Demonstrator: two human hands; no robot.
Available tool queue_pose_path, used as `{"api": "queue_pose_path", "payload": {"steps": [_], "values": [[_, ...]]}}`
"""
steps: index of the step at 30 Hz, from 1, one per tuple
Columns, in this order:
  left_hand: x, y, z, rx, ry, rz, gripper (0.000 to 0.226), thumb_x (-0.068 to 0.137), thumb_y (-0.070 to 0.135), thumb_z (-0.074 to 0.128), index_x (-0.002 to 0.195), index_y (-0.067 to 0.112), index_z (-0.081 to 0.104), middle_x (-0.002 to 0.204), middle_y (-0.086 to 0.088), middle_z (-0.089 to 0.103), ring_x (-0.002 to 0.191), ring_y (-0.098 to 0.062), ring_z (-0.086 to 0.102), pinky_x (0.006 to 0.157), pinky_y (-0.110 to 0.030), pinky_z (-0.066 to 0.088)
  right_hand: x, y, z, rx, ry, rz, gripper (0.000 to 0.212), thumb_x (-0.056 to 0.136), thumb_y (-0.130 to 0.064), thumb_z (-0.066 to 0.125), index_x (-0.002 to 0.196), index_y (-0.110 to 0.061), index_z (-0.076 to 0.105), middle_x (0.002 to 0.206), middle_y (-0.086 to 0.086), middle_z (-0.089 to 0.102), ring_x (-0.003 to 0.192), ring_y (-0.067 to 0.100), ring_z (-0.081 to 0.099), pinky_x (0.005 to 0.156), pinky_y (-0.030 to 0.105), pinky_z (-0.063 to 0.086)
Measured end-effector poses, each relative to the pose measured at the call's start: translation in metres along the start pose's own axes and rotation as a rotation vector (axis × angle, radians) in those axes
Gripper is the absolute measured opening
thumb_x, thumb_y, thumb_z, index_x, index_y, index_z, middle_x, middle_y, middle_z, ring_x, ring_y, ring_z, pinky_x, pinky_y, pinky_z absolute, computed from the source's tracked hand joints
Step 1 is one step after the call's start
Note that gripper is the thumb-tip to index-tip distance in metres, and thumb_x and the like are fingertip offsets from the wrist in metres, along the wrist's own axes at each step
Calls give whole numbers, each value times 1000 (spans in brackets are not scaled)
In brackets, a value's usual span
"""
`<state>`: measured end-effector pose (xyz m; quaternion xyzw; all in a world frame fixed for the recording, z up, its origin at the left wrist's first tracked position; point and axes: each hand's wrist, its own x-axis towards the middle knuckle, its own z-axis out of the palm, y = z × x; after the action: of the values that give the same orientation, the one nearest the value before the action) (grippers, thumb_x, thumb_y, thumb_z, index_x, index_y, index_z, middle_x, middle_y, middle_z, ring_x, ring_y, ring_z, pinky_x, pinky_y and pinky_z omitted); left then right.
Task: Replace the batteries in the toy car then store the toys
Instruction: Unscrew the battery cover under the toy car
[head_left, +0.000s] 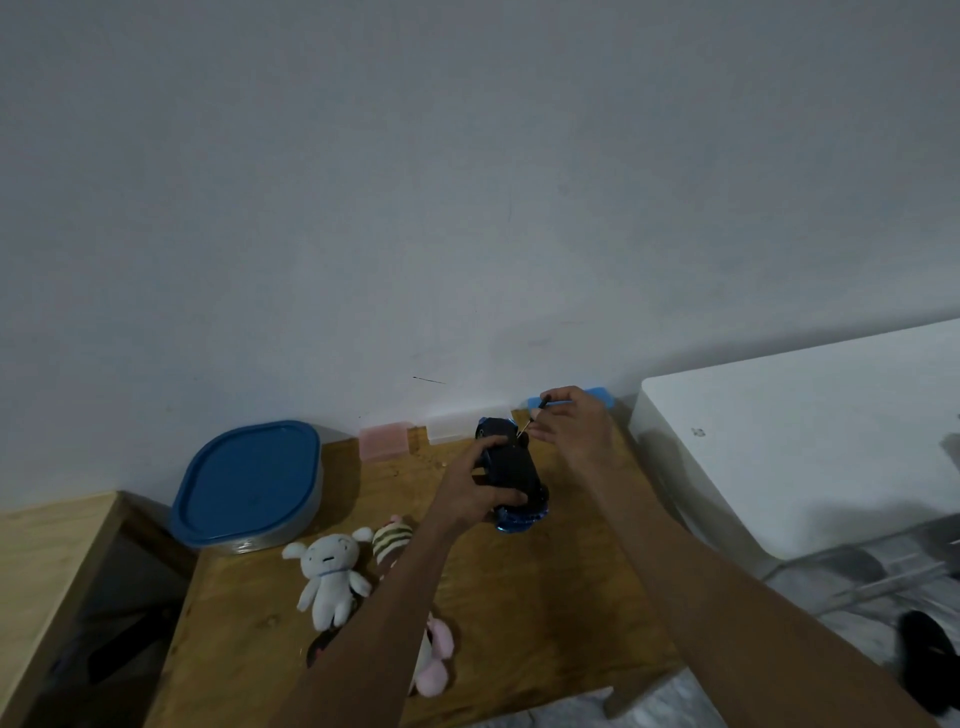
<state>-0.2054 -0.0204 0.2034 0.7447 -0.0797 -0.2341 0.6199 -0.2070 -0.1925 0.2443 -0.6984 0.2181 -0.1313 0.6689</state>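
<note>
Both hands are on the job above the far end of the table (519, 597). My right hand (574, 428) is pinched shut on a thin screwdriver (535, 415), its tip angled down onto the car (511, 467). The left hand (475, 488) is wrapped around the car's body, holding it belly-up just off the wood, dark underside facing the tool, blue shell showing below the fingers.

That reads as the early part of the task: working the battery cover screw. Whether the cover is loosening or being refastened can't be told, since no batteries or loose cover show anywhere.

Storing is clearly not begun. A white plush (330, 577) lies nearer me, a striped one (390, 540) just beside it, and a pink one (434, 660) partly under my left forearm. The tub (249, 486), blue lid on, sits at the table's left edge, probably where they go.
</note>
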Motion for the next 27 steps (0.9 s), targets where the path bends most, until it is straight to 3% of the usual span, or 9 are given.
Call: {"api": "queue_pose_path", "payload": {"steps": [7, 27], "values": [[1, 0, -5, -19, -6, -10, 73, 71, -2, 82, 128, 34, 53, 133, -8, 51, 118, -34, 57, 73, -56, 62, 2, 9, 4, -24, 13, -16, 17, 86, 1, 73, 89, -13, 64, 89, 18, 72, 76, 30, 75, 72, 39, 63], [6, 1, -21, -24, -20, 11, 67, 75, -2, 77, 125, 35, 51, 127, -1, 53, 112, -27, 59, 73, -51, 64, 17, 17, 24, -115, 2, -86, 16, 87, -4, 74, 90, -16, 64, 87, 11, 72, 75, 21, 75, 72, 39, 64]]}}
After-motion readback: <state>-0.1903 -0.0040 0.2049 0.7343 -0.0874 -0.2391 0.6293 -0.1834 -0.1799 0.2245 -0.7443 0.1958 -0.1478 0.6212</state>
